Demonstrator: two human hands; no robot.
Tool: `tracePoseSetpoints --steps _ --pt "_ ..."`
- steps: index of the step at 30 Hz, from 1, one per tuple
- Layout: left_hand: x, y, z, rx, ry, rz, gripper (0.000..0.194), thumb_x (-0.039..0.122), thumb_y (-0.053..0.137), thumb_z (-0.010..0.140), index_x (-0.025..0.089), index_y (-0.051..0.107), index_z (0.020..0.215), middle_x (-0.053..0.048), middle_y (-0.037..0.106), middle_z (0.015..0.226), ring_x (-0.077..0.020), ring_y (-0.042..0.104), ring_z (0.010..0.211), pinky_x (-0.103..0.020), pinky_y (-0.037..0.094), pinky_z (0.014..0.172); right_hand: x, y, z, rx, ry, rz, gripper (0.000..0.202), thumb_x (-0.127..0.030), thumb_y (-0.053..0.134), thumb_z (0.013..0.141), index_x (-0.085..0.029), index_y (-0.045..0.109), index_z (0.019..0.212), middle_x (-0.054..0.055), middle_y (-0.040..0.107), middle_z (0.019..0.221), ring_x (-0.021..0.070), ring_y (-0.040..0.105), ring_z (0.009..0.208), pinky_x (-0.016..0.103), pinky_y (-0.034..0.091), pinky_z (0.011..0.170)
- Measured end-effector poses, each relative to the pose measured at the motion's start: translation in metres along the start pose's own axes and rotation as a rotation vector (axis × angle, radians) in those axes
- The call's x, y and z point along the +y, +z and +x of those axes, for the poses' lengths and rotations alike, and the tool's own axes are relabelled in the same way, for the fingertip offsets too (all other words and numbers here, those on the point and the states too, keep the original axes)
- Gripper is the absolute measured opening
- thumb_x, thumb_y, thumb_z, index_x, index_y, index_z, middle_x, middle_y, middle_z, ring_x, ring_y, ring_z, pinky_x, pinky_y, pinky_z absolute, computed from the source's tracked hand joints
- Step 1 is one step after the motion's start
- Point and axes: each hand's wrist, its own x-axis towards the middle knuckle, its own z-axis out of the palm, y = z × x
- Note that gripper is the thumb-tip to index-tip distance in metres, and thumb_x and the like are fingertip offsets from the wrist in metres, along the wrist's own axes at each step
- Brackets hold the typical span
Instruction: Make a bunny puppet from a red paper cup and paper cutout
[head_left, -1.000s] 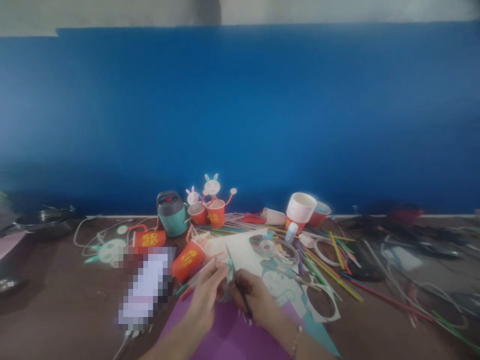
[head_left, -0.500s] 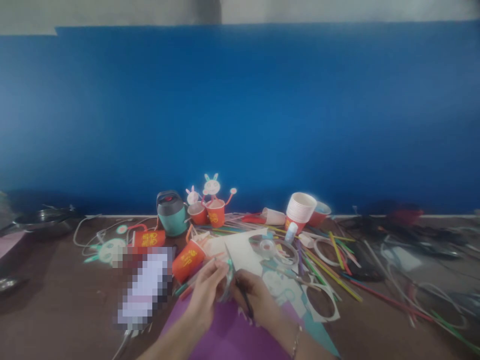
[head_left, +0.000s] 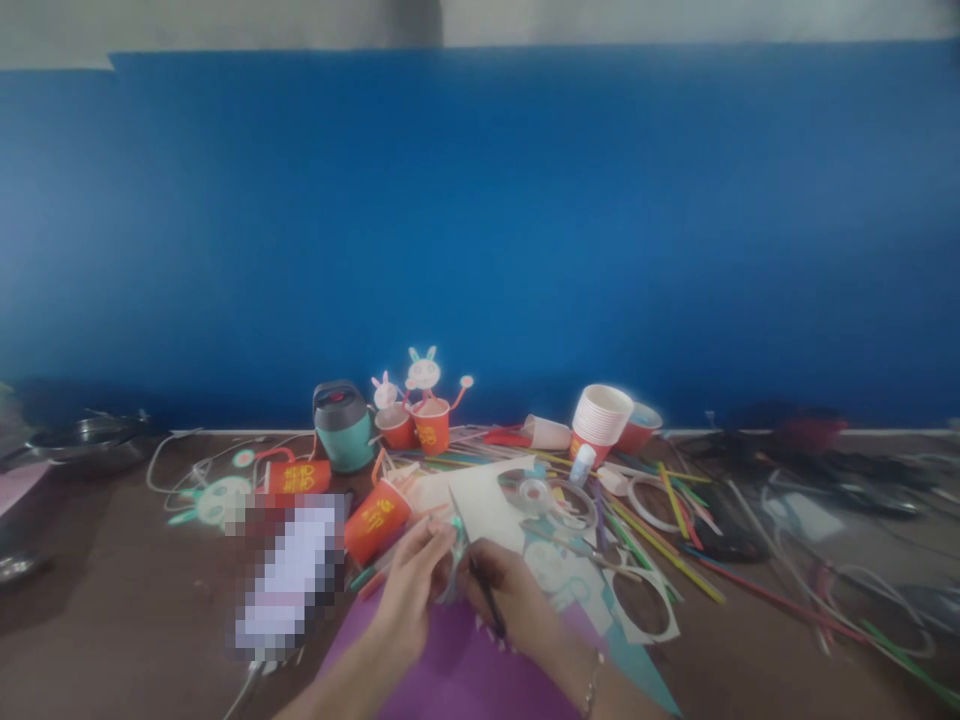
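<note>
My left hand (head_left: 416, 565) is closed in a pinch on a small white and teal piece of paper (head_left: 458, 528), largely hidden by the fingers. Right beside it, my right hand (head_left: 514, 590) grips a pair of scissors (head_left: 491, 598) by its dark handles, with a blade pointing up and away next to the paper. Whether the blades touch the paper I cannot tell. Beneath both hands lies a purple sheet (head_left: 450, 660), with small pale scraps near the scissors. A red paper cup (head_left: 377, 522) lies tilted just beyond my left hand.
A blurred-out phone (head_left: 292, 575) lies to the left. Behind stand a teal flask (head_left: 345, 430), a red cup (head_left: 432, 428) with a rabbit figure and a stack of paper cups (head_left: 602, 415). Colourful pipe cleaners (head_left: 660, 535), tape rolls (head_left: 534, 495) and a cut-out card (head_left: 652, 632) spread right.
Hardly anything differs. The paper in my left hand has shifted slightly beside the scissor blade; both hands stay in nearly the same place.
</note>
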Motion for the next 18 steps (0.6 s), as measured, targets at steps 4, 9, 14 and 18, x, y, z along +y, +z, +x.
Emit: tracePoseSetpoints --steps 4,9,14,18 --pt "0.0001 0.0006 -0.0006 0.008 0.003 -0.004 0.042 0.047 0.077 0.062 0.018 0.047 0.064 0.008 0.038 0.048 -0.0055 0.028 0.044 -0.019 0.018 0.043 -0.0011 0.0014 0.0006 0.005 -0.009 0.007 0.031 -0.046 0.065 0.076 -0.019 0.050 0.070 -0.007 0.041 0.055 0.0076 0.035 0.050 0.020 0.030 0.047" --pt "0.0004 0.0006 -0.0001 0.008 -0.009 -0.003 0.042 0.046 0.077 0.063 0.019 0.046 0.065 0.008 0.038 0.048 -0.0056 0.028 0.044 -0.019 0.017 0.043 -0.0061 0.0017 -0.0006 0.014 -0.007 -0.014 0.036 -0.049 0.064 0.075 -0.019 0.048 0.066 -0.006 0.041 0.055 0.0072 0.033 0.050 0.020 0.028 0.046" --pt "-0.0003 -0.0010 0.0003 -0.001 -0.023 -0.015 0.043 0.047 0.077 0.063 0.019 0.045 0.066 0.008 0.038 0.051 -0.0057 0.029 0.046 -0.019 0.018 0.044 -0.0091 0.0017 -0.0017 0.002 0.018 0.008 0.035 -0.049 0.065 0.075 -0.019 0.047 0.066 -0.007 0.040 0.055 0.0069 0.033 0.049 0.020 0.028 0.045" --pt "-0.0003 -0.0023 0.0014 -0.008 -0.018 -0.021 0.042 0.045 0.078 0.063 0.019 0.046 0.066 0.008 0.038 0.052 -0.0054 0.030 0.046 -0.018 0.019 0.044 -0.0036 0.0011 -0.0006 0.010 0.011 -0.002 0.036 -0.049 0.065 0.076 -0.019 0.047 0.066 -0.008 0.038 0.054 0.0062 0.031 0.048 0.019 0.027 0.044"
